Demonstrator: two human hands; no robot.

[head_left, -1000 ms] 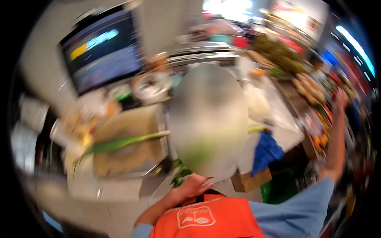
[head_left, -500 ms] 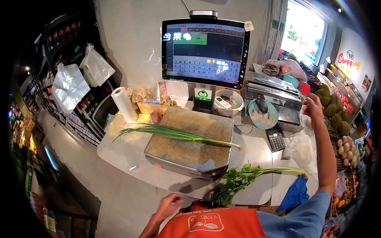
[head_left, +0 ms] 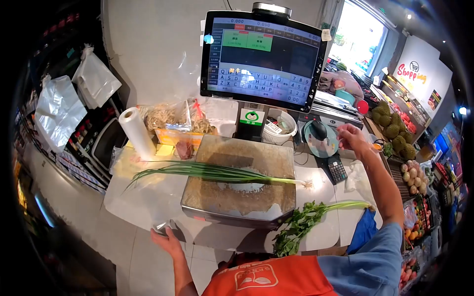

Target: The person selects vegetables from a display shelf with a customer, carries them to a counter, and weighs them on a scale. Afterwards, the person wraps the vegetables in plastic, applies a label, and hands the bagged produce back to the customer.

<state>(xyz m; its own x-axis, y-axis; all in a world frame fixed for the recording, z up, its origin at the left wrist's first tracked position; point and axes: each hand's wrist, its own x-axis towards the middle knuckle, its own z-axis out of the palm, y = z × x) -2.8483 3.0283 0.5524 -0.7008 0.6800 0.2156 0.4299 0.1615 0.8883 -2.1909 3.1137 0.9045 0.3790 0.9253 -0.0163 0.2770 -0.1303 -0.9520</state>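
My left hand (head_left: 169, 242) is at the counter's front edge, fingers apart, beside a small shiny piece (head_left: 160, 227); whether it touches it is unclear. My right hand (head_left: 350, 136) is raised near the mouse (head_left: 318, 129), which sits on a round pad (head_left: 322, 145). Its fingers are bent, and what they hold, if anything, is too small to tell. Green onions (head_left: 217, 172) lie across the scale's metal platform (head_left: 269, 157). Leafy celery (head_left: 306, 223) rests on the counter to the right of the scale. Behind the scale stands a lit screen (head_left: 261, 56) with two green tiles.
A calculator (head_left: 337, 170) and a white basket (head_left: 279, 127) stand behind and right of the scale. A plastic roll (head_left: 137, 133) and a bag of dried goods (head_left: 168, 118) are at the left. A blue cloth (head_left: 363, 232) hangs at the counter's right edge.
My left hand has moved left and its fingers have spread. My right hand has moved left toward the mouse. A second green tile shows on the screen. The view has shifted.
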